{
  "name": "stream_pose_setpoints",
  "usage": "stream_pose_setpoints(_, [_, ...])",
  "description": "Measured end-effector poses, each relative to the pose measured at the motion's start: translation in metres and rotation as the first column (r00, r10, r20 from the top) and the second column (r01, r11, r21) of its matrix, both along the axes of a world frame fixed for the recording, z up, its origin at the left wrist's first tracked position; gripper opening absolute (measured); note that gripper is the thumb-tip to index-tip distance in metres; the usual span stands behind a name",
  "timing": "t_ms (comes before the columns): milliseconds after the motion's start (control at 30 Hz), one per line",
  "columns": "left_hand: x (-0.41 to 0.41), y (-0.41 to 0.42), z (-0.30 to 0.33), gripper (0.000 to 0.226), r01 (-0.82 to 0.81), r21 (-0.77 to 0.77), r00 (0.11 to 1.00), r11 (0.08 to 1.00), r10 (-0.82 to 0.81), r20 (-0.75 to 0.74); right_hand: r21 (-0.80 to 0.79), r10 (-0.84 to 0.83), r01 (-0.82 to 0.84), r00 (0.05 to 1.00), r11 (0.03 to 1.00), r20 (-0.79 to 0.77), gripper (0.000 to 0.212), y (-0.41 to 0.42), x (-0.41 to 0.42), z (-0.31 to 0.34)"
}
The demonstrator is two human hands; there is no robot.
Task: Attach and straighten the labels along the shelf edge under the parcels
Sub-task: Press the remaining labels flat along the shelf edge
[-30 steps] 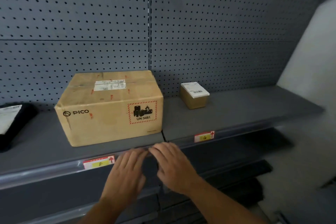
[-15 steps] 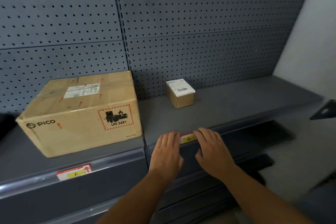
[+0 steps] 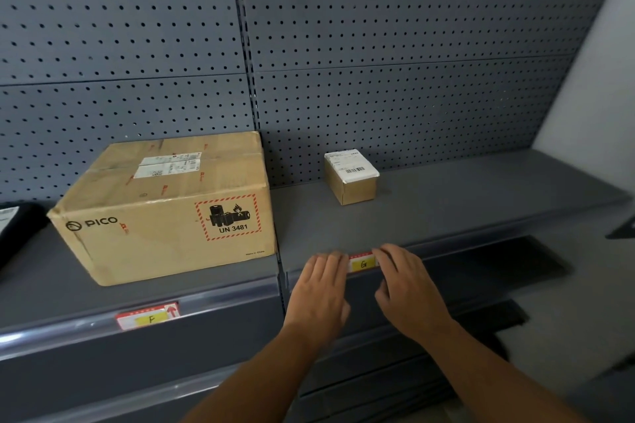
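At lower centre of the frame, the left hand (image 3: 321, 288) and right hand (image 3: 410, 288), fingers flat, are pressing label G (image 3: 362, 263) against the shelf edge (image 3: 481, 237); uneven pressure is likely risking skew.

Both hands (image 3: 364, 288) press flat beside the G label (image 3: 363, 263).

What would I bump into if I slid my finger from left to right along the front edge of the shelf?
Red-and-white paper label with a yellow F → left hand → red-and-white paper label with a yellow G → right hand. Both hands' fingertips rest at the ends of the G label.
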State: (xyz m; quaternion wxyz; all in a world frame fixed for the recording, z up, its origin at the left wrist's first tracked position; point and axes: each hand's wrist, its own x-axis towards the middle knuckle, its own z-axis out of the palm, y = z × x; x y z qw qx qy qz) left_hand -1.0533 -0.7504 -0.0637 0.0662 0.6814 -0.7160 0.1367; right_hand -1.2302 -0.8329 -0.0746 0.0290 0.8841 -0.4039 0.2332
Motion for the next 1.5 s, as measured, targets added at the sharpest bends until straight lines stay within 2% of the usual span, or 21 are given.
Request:
stream_pose_setpoints(300, [0.004, 0.0, -0.004, 0.069, 0.026, -0.029, 1.0, 0.999, -0.026, -0.009, -0.035, -0.001, 0.0, 1.0, 0.999, -0.005, 0.062, 0.001, -0.002, 0.001])
stream_pose_setpoints(567, [0.003, -0.001, -0.003, 0.064, 0.02, -0.026, 1.0, 0.999, -0.021, -0.017, -0.072, 0.004, -0.009, 0.998, 0.997, -0.066, 0.051, -0.001, 0.0, 0.006])
stream_pose_setpoints(1033, [0.002, 0.003, -0.001, 0.066, 0.006, -0.04, 1.0, 0.999, -0.007, -0.01, -0.069, 0.069, -0.079, 0.987, 0.995, -0.142, 0.046, -0.001, 0.006, 0.012])
stream_pose_setpoints(1300, [-0.001, 0.0, 0.002, 0.064, -0.006, -0.023, 1.0, 1.0, 0.007, 0.018, -0.09, 0.053, -0.062, 0.994, 0.994, -0.095, 0.049, 0.0, 0.0, 0.005])
stream_pose_setpoints(1500, [0.002, 0.003, -0.002, 0.068, 0.019, -0.033, 0.999, 0.999, -0.018, 0.032, -0.083, 0.063, -0.073, 0.991, 0.994, -0.117, 0.047, 0.0, 0.001, 0.005])
